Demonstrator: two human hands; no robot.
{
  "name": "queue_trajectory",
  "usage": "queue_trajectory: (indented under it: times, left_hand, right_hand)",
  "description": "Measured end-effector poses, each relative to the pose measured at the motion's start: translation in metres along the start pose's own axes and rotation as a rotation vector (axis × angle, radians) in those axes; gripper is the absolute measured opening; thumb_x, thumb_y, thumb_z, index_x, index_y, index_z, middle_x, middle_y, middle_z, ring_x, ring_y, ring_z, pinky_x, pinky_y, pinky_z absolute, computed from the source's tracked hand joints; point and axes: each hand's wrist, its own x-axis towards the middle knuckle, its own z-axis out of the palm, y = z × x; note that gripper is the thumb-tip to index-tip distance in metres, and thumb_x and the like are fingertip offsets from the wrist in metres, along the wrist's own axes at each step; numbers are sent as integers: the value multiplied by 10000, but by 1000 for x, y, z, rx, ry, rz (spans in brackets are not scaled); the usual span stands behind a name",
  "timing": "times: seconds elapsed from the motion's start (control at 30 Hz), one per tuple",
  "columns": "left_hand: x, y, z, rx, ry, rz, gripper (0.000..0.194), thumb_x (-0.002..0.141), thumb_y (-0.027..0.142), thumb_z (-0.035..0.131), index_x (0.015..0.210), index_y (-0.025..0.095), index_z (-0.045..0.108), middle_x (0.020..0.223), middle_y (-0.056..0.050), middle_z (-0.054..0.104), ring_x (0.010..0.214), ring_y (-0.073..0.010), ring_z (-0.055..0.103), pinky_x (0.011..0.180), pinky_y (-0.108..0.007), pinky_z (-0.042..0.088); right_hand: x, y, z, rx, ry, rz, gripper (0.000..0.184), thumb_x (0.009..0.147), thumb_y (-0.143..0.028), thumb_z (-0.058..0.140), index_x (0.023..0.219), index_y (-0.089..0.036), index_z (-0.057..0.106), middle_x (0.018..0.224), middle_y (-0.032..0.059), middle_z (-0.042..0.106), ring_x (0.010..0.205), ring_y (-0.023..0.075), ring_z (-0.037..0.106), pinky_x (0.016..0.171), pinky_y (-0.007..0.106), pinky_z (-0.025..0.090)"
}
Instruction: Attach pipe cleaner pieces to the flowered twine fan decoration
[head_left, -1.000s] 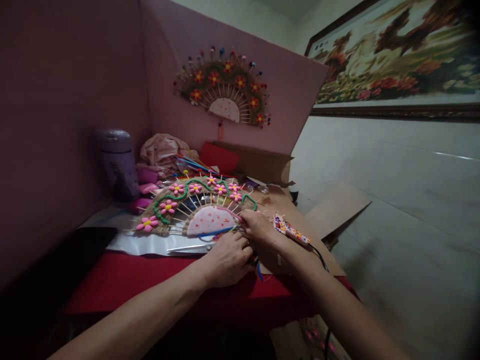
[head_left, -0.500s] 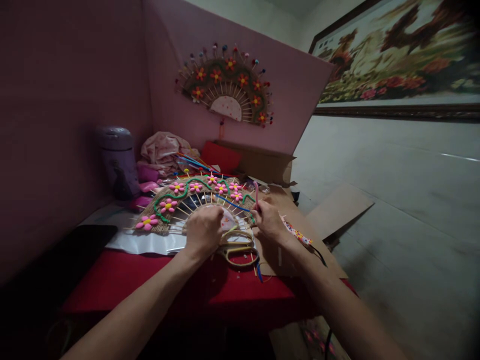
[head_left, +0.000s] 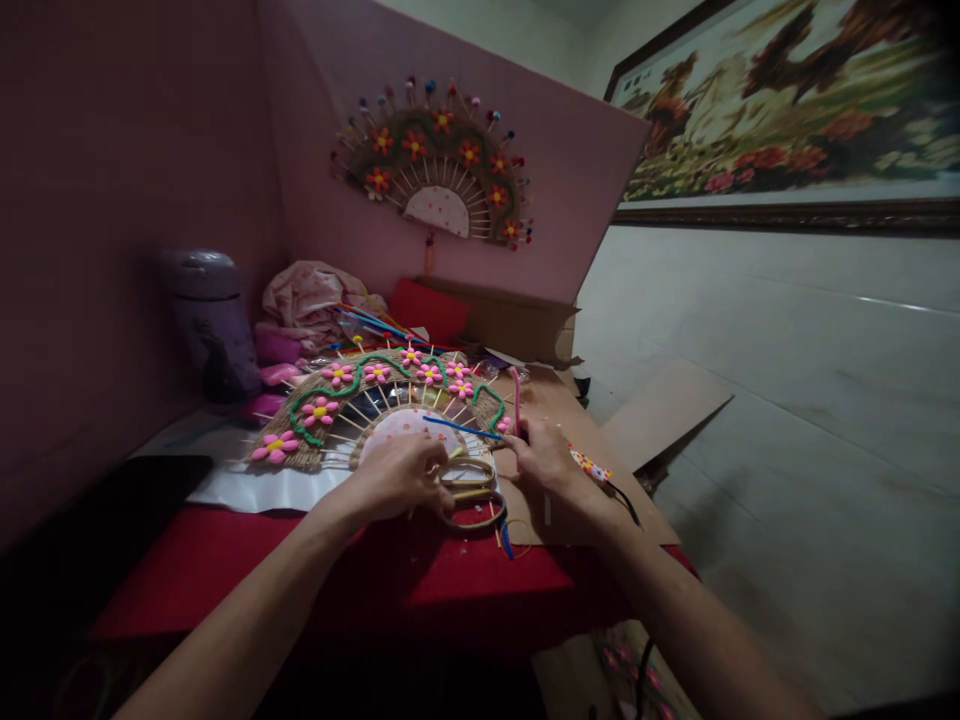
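Note:
My left hand (head_left: pixel 405 476) bends its fingers round the near end of a pair of scissors with tan handles (head_left: pixel 480 510); its fingertips are partly hidden. Held in my right hand (head_left: pixel 546 455) are a pink pipe cleaner (head_left: pixel 516 392), pointing up, and a blue pipe cleaner (head_left: pixel 459 427), stretching left. Beneath the blue one lies a fan-shaped craft (head_left: pixel 341 400) of sticks and twine, with pink flowers, a wavy green strip and a dotted white half-circle at its base.
A glue gun (head_left: pixel 590 465) with a dotted wrap and dark cord lies on cardboard (head_left: pixel 559 520) at right. A purple bottle (head_left: pixel 210 325) stands at left. Pipe cleaners (head_left: pixel 375 322) and pink cloth (head_left: pixel 311 298) are behind the craft. A finished-looking fan (head_left: pixel 436 165) hangs on the pink panel.
My left hand has loosened from a fist over the white half-circle and come down to the scissors' handles. My right hand keeps both pipe cleaners; the blue one now crosses lower. The view shifted slightly.

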Motion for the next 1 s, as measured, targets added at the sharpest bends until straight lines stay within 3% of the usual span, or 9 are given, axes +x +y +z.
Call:
queue_trajectory:
  times: [0.1,0.2,0.37,0.63,0.83,1.0]
  left_hand:
    - [-3,3,4,-58,-68,129,352,599,432,712,877,224,650,925,-26,563,784,-175,528,642,-264,392]
    - [-4,8,11,-53,-58,184,333,632,446,693,851,199,652,956,-41,534,827,-182,512,691,-279,409]
    - [-1,12,22,52,46,253,197,778,355,579,768,169,644,898,-61,559,881,-194,499,772,-314,402]
    - [6,10,30,133,95,274,122,724,277,599,734,171,660,802,-70,601,871,-219,500,745,-332,401]
    - [6,8,26,148,150,248,130,745,241,560,701,180,666,700,-67,610,806,-209,504,719,-330,392]
    - [6,3,11,74,246,266,128,734,281,598,697,196,687,705,-52,607,770,-187,499,713,-317,389]
  right_hand:
    - [-2,1,-1,-32,-14,52,135,801,-240,543,700,-166,592,698,42,639,635,146,536,556,234,302]
    - [-2,3,1,-14,-30,50,142,801,-235,543,685,-171,595,666,34,635,624,144,541,562,233,309]
    - [-3,5,10,21,-46,36,124,797,-225,539,698,-170,589,687,35,642,635,145,548,578,232,332]
    - [-4,6,15,59,-38,19,127,799,-239,520,708,-175,580,698,32,647,653,149,568,597,232,364]
    - [-4,7,13,2,1,75,160,796,-285,538,732,-157,609,698,60,655,642,165,576,578,243,354]
    - [-1,7,6,6,42,121,148,791,-259,527,770,-149,624,740,74,666,695,174,596,600,241,371]
